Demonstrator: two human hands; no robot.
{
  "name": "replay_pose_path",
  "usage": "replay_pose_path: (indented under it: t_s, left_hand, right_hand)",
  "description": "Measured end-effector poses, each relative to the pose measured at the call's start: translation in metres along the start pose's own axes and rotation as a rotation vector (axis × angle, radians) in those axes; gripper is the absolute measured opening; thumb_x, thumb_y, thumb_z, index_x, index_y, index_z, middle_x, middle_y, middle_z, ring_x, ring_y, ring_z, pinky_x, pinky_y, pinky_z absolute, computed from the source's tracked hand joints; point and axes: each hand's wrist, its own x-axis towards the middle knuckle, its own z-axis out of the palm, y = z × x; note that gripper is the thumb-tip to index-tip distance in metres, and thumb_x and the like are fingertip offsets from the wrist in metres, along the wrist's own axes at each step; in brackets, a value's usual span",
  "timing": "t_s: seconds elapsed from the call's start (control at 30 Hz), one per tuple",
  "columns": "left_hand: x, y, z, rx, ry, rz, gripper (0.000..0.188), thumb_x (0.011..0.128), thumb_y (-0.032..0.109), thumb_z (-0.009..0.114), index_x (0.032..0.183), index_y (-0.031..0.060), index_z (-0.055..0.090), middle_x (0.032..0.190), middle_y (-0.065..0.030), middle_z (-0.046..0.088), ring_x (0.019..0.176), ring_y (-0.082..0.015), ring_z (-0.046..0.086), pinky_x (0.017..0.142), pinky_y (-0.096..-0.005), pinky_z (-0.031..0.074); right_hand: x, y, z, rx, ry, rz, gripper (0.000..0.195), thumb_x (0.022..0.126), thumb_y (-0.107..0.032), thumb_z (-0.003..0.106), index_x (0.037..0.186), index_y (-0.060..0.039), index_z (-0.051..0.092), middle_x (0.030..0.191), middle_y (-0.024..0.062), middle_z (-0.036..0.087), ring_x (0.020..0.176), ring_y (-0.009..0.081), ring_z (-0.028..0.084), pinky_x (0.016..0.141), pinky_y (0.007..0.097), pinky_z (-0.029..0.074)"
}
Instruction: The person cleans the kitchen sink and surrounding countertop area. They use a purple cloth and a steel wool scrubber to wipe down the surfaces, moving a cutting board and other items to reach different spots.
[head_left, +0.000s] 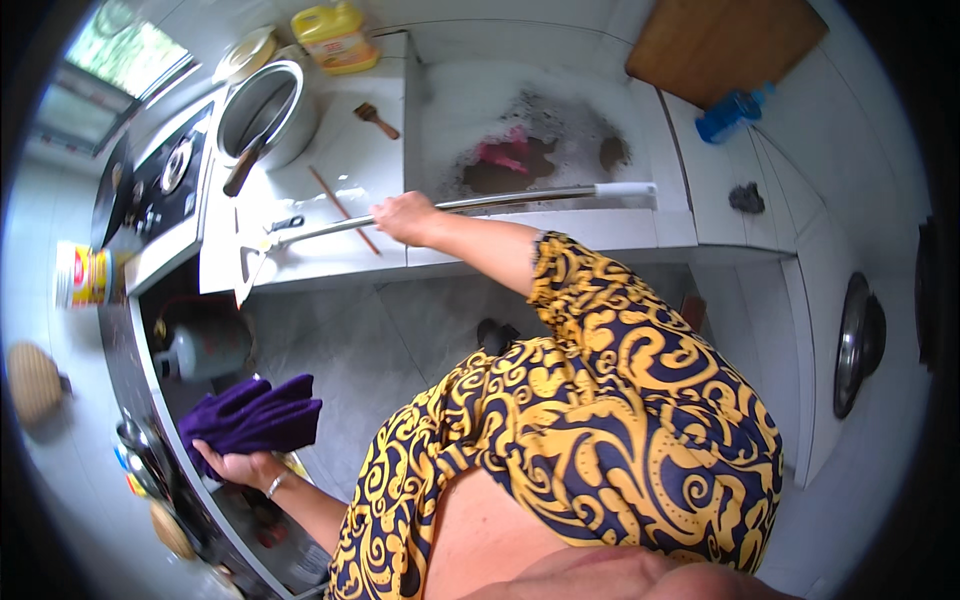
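My right hand (407, 218) is closed around a long metal pole (517, 198) with a white end sleeve, held level above the counter's front edge. The pole's far end, at the left, carries a white triangular head (251, 262) that overhangs the counter edge. My left hand (238, 465), at the lower left, holds a folded purple cloth (259, 420) low beside the shelf under the counter. Behind the pole lies a sink basin (442, 90) with suds, murky water and a pink cloth (510, 152) in it.
On the white counter (337, 142) stand a large metal pot (292, 127) and a yellow jug (335, 37), with a brush (376, 120) and a thin brown stick (345, 210). A gas stove (161, 180) is at the left. A blue bottle (729, 115) and a scouring pad (747, 198) lie right.
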Motion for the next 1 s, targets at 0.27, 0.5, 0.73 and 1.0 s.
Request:
replay_pose_path:
  t_s: [0.27, 0.5, 0.73, 1.0]
  left_hand:
    - [-0.041, -0.017, 0.041, -0.038, 0.0, -0.164, 0.054, 0.086, 0.038, 0.046, 0.122, -0.0021, 0.043, 0.125, -0.0186, 0.046, 0.115, -0.0364, 0.043, 0.102, -0.0506, 0.027]
    - [-0.013, -0.034, 0.022, 0.073, -0.154, -0.174, 0.052, 0.085, 0.038, 0.05, 0.122, 0.001, 0.046, 0.121, -0.0156, 0.05, 0.111, -0.0313, 0.048, 0.1, -0.0458, 0.034]
    - [-0.045, -0.064, 0.078, -0.028, -0.538, -0.204, 0.054, 0.085, 0.032, 0.053, 0.125, -0.0034, 0.041, 0.124, -0.0167, 0.048, 0.113, -0.0311, 0.047, 0.099, -0.0431, 0.034]
    - [-0.161, -0.102, 0.215, 0.268, -1.397, 0.268, 0.045, 0.083, 0.021, 0.058, 0.119, -0.003, 0.047, 0.117, -0.0129, 0.052, 0.104, -0.0257, 0.052, 0.09, -0.0378, 0.041]
  right_hand:
    - [0.06, -0.013, 0.025, 0.05, 0.045, 0.167, 0.017, 0.08, -0.011, 0.047, 0.094, -0.0061, 0.056, 0.096, 0.0137, 0.055, 0.094, 0.028, 0.056, 0.07, 0.0394, 0.05]
    - [-0.019, -0.012, 0.008, 0.276, 0.229, 0.177, 0.034, 0.077, -0.019, 0.056, 0.108, -0.0065, 0.053, 0.103, 0.0156, 0.048, 0.103, 0.0303, 0.047, 0.088, 0.0445, 0.038]
    - [-0.151, -0.037, -0.062, 1.01, -0.002, 0.157, 0.045, 0.078, -0.028, 0.063, 0.114, -0.0029, 0.052, 0.086, 0.0091, 0.06, 0.082, 0.0164, 0.057, 0.075, 0.0271, 0.045]
    - [-0.24, -0.02, -0.17, 1.604, 0.136, -0.199, 0.051, 0.085, -0.018, 0.059, 0.13, -0.0052, 0.036, 0.115, 0.008, 0.051, 0.107, 0.0154, 0.049, 0.091, 0.0317, 0.041]
